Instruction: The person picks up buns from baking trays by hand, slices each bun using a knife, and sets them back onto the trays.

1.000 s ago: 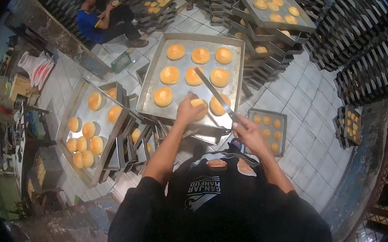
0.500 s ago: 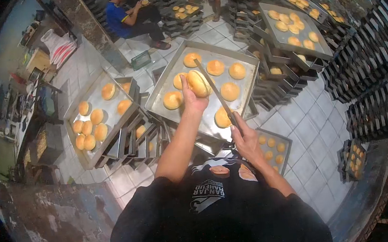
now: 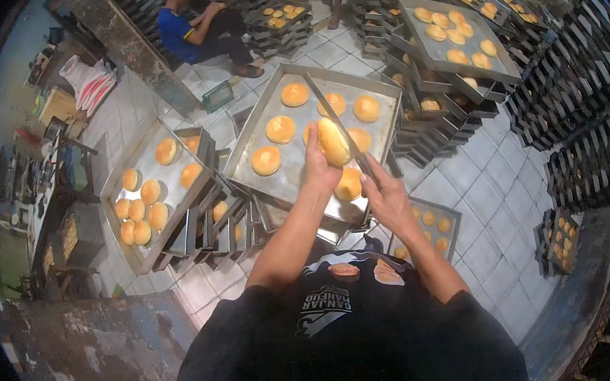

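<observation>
A bun (image 3: 334,143) is held on edge above the middle tray (image 3: 293,179) by the left hand (image 3: 324,171), whose fingers are curled closely around it, with the thumb laid along its side. The handle of a long knife (image 3: 336,115) is gripped by the right hand (image 3: 387,195), the fingers folded tightly; the blade is laid along the bun's cut-looking side (whether it is touched by the edge cannot be told). In the middle tray, other buns are spread apart in loose rows, one partly hidden behind the held bun. A tilted left tray (image 3: 172,198) is filled with a cluster of buns towards its near end, and is carried on further trays. At upper right, more buns are crowded in a tray (image 3: 439,51) set on a stack, and smaller-looking ones are ranged in a floor tray (image 3: 441,210).
</observation>
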Demonstrator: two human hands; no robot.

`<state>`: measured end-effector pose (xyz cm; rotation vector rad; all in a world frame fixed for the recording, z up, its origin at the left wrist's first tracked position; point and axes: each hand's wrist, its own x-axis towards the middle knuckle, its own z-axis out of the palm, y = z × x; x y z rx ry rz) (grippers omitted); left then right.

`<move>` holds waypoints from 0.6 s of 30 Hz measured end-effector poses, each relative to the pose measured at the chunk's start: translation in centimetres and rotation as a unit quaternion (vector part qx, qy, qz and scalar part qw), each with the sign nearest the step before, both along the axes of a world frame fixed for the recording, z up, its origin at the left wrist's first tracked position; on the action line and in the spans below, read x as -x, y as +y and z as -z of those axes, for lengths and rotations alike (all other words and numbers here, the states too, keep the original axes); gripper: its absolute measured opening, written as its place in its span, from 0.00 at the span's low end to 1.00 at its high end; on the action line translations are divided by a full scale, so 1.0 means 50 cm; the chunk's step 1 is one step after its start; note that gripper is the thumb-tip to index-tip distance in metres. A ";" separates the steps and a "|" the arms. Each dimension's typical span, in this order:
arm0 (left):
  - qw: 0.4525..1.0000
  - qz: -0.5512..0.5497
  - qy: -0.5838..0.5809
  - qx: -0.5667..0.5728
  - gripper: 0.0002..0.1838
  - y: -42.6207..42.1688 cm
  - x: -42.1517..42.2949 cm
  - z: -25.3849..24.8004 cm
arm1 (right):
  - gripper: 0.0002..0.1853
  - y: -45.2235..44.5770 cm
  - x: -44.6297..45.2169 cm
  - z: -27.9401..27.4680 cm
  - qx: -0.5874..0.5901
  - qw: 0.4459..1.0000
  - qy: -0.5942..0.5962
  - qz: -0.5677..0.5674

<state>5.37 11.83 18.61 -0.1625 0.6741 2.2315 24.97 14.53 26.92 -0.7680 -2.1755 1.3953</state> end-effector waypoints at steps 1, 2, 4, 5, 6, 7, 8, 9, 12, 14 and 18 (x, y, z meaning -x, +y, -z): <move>1.000 -0.019 -0.003 -0.009 0.23 -0.002 0.008 0.000 | 0.26 0.000 0.001 -0.003 0.010 1.000 -0.014 -0.014; 1.000 -0.018 -0.004 -0.010 0.23 -0.010 0.026 -0.005 | 0.26 -0.004 -0.007 0.019 -0.035 0.999 0.010 -0.024; 0.999 -0.040 -0.023 -0.026 0.22 -0.033 0.067 -0.021 | 0.26 -0.023 -0.040 0.070 -0.063 0.997 0.019 -0.033; 0.998 -0.043 -0.023 -0.029 0.22 -0.036 0.073 -0.015 | 0.26 -0.036 -0.045 0.060 -0.088 0.995 0.028 -0.042; 1.000 -0.030 0.005 -0.004 0.22 -0.043 0.072 -0.006 | 0.26 -0.045 -0.048 0.052 -0.082 0.995 0.038 -0.037; 0.999 -0.014 0.034 0.022 0.23 -0.050 0.067 0.006 | 0.26 -0.046 -0.047 0.042 -0.081 0.995 0.036 -0.035; 0.998 0.014 0.049 0.042 0.22 -0.054 0.042 -0.003 | 0.26 -0.046 -0.034 -0.002 -0.005 0.999 -0.031 -0.027; 0.998 0.020 0.045 0.043 0.22 -0.055 0.013 -0.010 | 0.26 -0.044 -0.020 -0.027 0.071 0.993 -0.097 -0.018; 0.999 0.019 0.040 0.007 0.21 -0.053 -0.012 -0.018 | 0.27 -0.025 0.027 0.002 0.010 0.999 -0.031 -0.010; 1.000 0.002 0.023 -0.002 0.20 -0.061 0.044 0.003 | 0.27 -0.034 0.023 -0.004 0.019 0.997 -0.073 -0.035; 0.998 -0.038 0.053 0.005 0.20 -0.109 0.113 0.001 | 0.28 -0.095 -0.044 0.018 0.008 0.996 -0.084 -0.040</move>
